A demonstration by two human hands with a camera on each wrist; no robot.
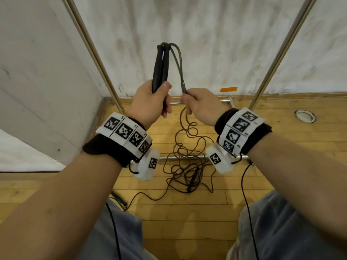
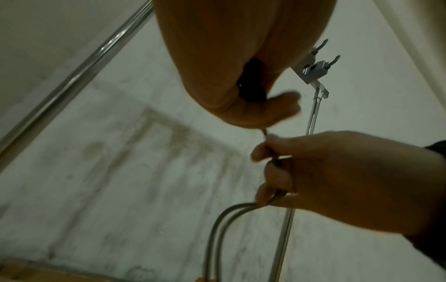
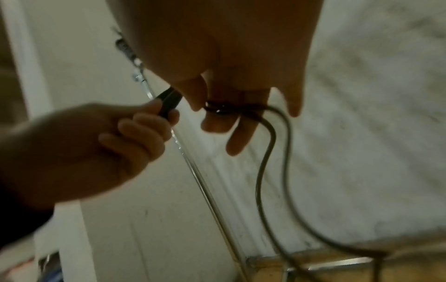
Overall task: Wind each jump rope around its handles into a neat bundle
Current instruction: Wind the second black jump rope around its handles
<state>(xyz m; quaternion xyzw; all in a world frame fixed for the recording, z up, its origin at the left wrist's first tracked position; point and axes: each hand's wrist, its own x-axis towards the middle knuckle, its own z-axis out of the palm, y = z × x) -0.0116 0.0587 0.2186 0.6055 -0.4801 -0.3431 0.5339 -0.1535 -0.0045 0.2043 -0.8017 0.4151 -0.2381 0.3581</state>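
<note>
My left hand (image 1: pixel 150 102) grips two black jump-rope handles (image 1: pixel 159 68) held upright side by side. From their tops a doubled grey rope (image 1: pixel 177 61) arcs down to my right hand (image 1: pixel 199 104), which pinches both strands. Below that hand the rope (image 1: pixel 187 128) falls in loose curls to the floor. In the left wrist view the right hand (image 2: pixel 337 177) grips the paired strands (image 2: pixel 226 215). In the right wrist view the rope (image 3: pixel 267 152) crosses my right fingers (image 3: pixel 217 122), and the left hand (image 3: pixel 96 148) holds the handles (image 3: pixel 169 103).
A tangled pile of dark rope (image 1: pixel 185 166) with another black handle (image 1: pixel 193 177) lies on the wooden floor (image 1: pixel 281 166) between my knees. Metal rack poles (image 1: pixel 97 57) (image 1: pixel 281 51) rise on both sides before a white wall. A metal floor bar (image 1: pixel 187 157) crosses under the rope.
</note>
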